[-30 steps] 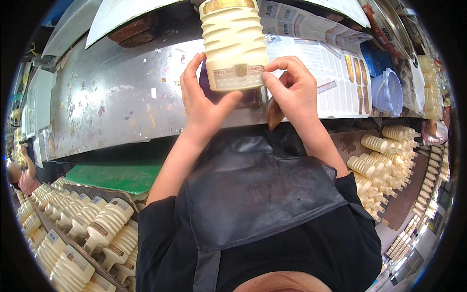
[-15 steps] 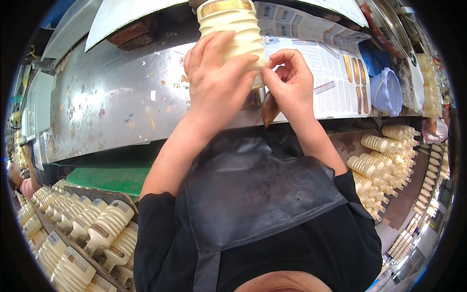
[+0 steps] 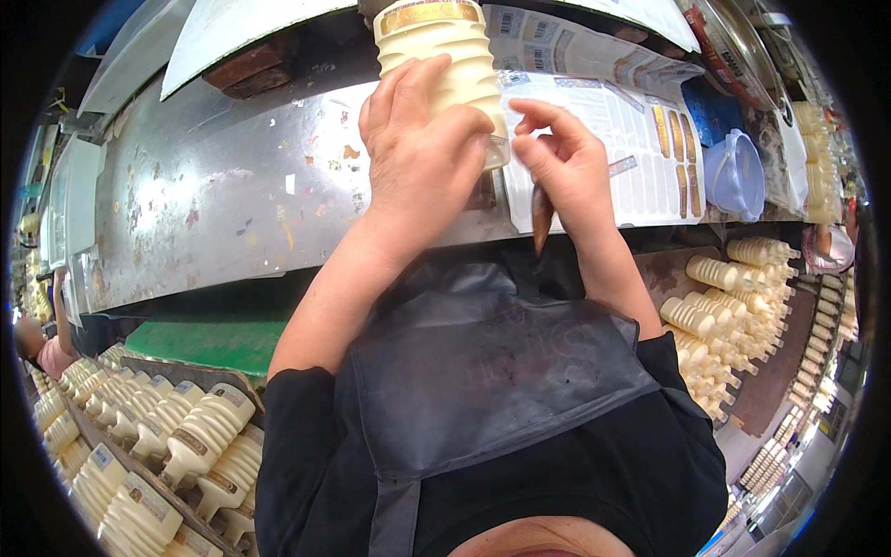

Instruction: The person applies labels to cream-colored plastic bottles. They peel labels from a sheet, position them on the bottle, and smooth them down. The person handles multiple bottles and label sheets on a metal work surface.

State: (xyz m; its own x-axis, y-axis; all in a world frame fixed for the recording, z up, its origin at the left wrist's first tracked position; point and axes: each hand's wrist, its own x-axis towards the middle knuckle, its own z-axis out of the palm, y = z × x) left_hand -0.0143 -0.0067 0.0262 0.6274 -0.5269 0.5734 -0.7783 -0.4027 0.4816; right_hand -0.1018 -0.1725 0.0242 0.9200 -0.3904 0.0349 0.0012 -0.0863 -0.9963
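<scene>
A cream plastic bottle [image 3: 441,67] with spiral ridges lies on the metal table, a gold label [image 3: 431,13] across its far part. My left hand [image 3: 418,148] is closed round its near left side. Just right of the bottle is my right hand [image 3: 574,172], its thumb and forefinger slightly apart and not touching the bottle. A brown pointed tool [image 3: 540,223] sticks out below its curled fingers, point toward me; the rest is hidden in the palm. Beside and under this hand lies a white label sheet [image 3: 640,202] with several gold labels [image 3: 661,132] at its right.
The worn metal table [image 3: 204,204] stretches left. A pale blue bucket [image 3: 736,174] stands at the sheet's right. Many cream bottles fill a tray [image 3: 243,379] low at the left, and more bottles [image 3: 719,306] are heaped low at the right. Another person [image 3: 58,357] is at the far left edge.
My right hand has come away from the bottle's lower right side, a little to the right, its thumb and forefinger parting. The pointed tool moved with it. My left hand stays on the bottle.
</scene>
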